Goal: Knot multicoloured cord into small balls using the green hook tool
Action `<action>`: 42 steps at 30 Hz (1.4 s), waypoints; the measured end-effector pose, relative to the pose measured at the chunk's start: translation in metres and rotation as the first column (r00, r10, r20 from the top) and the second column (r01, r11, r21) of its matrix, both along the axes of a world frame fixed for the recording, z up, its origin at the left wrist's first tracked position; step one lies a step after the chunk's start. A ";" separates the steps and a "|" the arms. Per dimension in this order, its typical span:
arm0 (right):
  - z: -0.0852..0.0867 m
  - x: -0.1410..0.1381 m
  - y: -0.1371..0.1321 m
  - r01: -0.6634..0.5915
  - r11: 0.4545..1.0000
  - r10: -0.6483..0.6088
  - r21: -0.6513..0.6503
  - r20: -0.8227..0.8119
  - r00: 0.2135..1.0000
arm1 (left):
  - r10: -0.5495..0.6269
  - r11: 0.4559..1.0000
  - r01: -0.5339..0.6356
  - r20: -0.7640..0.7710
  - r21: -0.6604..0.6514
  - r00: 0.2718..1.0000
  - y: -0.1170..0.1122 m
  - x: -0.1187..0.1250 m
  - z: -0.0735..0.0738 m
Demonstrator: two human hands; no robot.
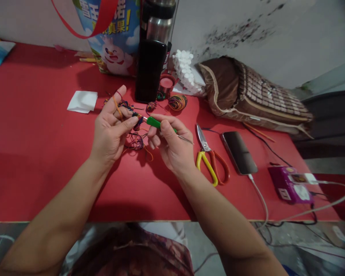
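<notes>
My left hand point(110, 130) pinches a small multicoloured crochet piece point(138, 122) between thumb and fingers. An orange strand of yarn point(117, 105) runs over its raised index finger. In my right hand point(175, 143) is a crochet hook point(153, 122) with a green handle, held like a pen. The hook's metal tip meets the edge of the crochet piece. Loose dark and orange yarn point(135, 142) hangs in a tangle below my hands. Just beyond them lie a small yarn ball point(151, 107) and a larger multicoloured yarn ball point(177, 102).
Scissors point(207, 153) with yellow and orange handles lie right of my right hand, beside a charging phone point(239, 152). A purple box point(290, 184) with cables sits farther right. Behind stand a black phone point(151, 71), a printed bag point(112, 42) and a brown cushion point(255, 96). Folded white paper point(82, 101) lies left.
</notes>
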State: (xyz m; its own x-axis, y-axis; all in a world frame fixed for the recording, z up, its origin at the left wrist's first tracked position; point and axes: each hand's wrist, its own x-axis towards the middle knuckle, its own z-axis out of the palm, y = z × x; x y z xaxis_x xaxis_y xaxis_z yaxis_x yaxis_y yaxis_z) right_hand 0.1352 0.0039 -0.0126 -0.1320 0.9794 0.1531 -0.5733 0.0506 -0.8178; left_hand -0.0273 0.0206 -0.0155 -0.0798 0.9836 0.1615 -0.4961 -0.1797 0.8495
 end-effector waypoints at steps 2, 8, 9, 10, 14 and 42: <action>0.000 0.000 0.000 0.012 1.000 -0.012 -0.001 0.020 1.000 | -0.004 1.000 0.004 -0.006 -0.003 1.000 0.001 -0.002 0.001; -0.001 0.001 0.001 0.016 1.000 -0.016 0.018 0.019 1.000 | -0.015 0.999 0.015 -0.013 -0.033 1.000 0.001 -0.005 0.004; -0.001 0.001 0.001 0.015 1.000 -0.015 0.028 0.013 1.000 | -0.008 0.999 0.007 -0.020 -0.039 1.000 0.001 -0.006 0.005; -0.001 0.001 0.001 0.013 0.999 -0.014 0.035 0.009 1.000 | -0.002 0.999 0.001 -0.027 -0.044 1.000 0.001 -0.006 0.005; 0.000 0.002 0.001 0.016 0.999 -0.017 0.043 0.020 1.000 | -0.008 0.999 0.007 -0.040 -0.040 0.999 0.002 -0.008 0.005; 0.003 0.005 -0.005 0.101 0.983 -0.136 0.155 0.240 0.961 | 0.056 0.997 -0.049 -0.109 0.065 0.992 0.006 -0.010 0.001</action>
State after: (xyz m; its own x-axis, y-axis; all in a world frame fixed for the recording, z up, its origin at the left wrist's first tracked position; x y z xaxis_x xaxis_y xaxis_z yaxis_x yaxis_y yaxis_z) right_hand 0.1407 -0.0010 -0.0100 -0.0675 0.9615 0.2665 -0.3355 0.2297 -0.9136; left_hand -0.0378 0.0269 -0.0148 -0.1097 0.9663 0.2331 -0.3881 -0.2575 0.8849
